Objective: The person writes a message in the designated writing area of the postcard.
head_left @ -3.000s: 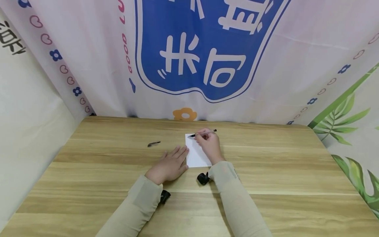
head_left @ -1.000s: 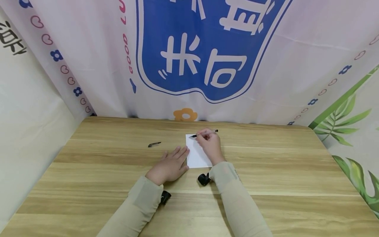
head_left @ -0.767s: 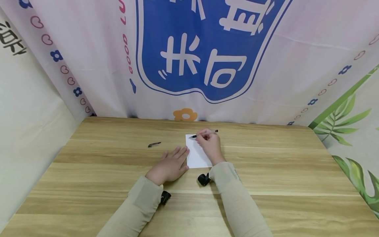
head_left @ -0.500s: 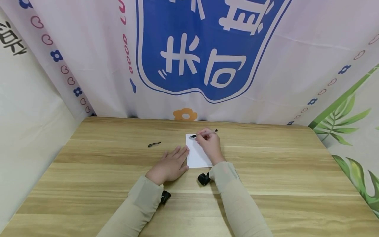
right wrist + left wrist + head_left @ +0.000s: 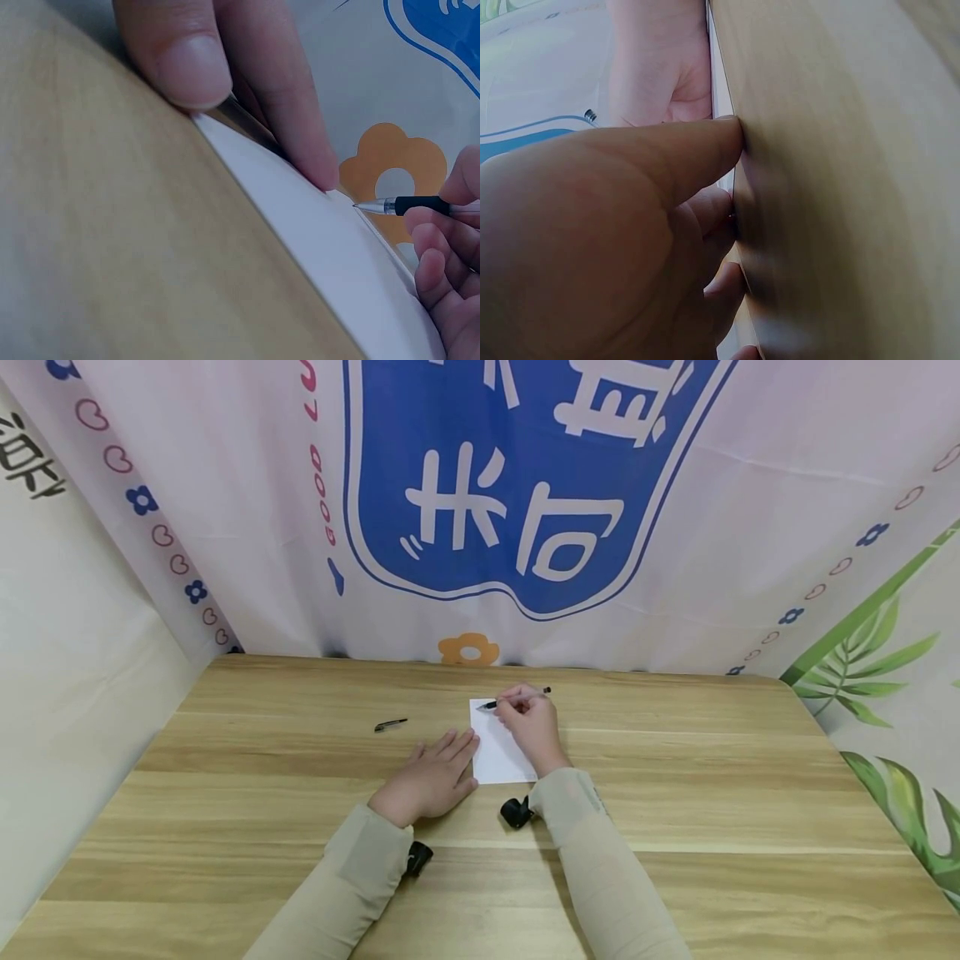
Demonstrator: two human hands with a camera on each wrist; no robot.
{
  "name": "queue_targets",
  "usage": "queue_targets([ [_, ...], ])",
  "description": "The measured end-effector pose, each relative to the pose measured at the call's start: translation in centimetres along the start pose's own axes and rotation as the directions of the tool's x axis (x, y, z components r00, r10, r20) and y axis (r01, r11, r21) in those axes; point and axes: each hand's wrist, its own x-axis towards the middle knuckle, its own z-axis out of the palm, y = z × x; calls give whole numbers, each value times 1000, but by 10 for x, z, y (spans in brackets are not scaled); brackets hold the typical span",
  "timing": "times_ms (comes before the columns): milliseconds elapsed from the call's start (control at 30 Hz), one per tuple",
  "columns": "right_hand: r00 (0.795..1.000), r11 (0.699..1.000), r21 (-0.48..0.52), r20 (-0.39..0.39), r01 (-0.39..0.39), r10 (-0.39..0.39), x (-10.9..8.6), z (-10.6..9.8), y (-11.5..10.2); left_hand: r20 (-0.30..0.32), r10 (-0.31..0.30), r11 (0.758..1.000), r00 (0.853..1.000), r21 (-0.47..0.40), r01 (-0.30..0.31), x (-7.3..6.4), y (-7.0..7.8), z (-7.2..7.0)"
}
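Observation:
A white sheet of paper (image 5: 501,752) lies on the wooden table, a little right of the middle. My right hand (image 5: 531,724) pinches a black-gripped pen (image 5: 412,205), its tip at the upper left part of the sheet. The pen's clear barrel slants up to the right to a black end. My left hand (image 5: 431,777) rests with fingers spread, the fingertips and thumb touching the sheet's left edge. Seen from the left wrist, the left thumb (image 5: 705,146) presses at the paper's edge, with the right hand (image 5: 660,60) beyond. No writing can be made out.
A black pen cap (image 5: 391,725) lies on the table (image 5: 712,793) left of the paper. Behind the table hangs a printed curtain (image 5: 262,527) with a blue emblem. Black wrist cameras (image 5: 515,812) sit under both sleeves.

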Motion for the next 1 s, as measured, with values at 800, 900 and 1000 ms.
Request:
queue_targets([
  [800,1000,1000,-19,-24,-14,14,0,1,-2,0,3,1000,1000,-8,-3,-1,-1,-1],
  [900,1000,1000,-10,-18,-22,22,-1,0,-2,-1,3,1000,1000,-12,-3,-1,-1,0],
  [1000,1000,1000,-1,-13,-28,28,-1,0,-2,-2,5,1000,1000,-9,-5,-1,-1,0],
])
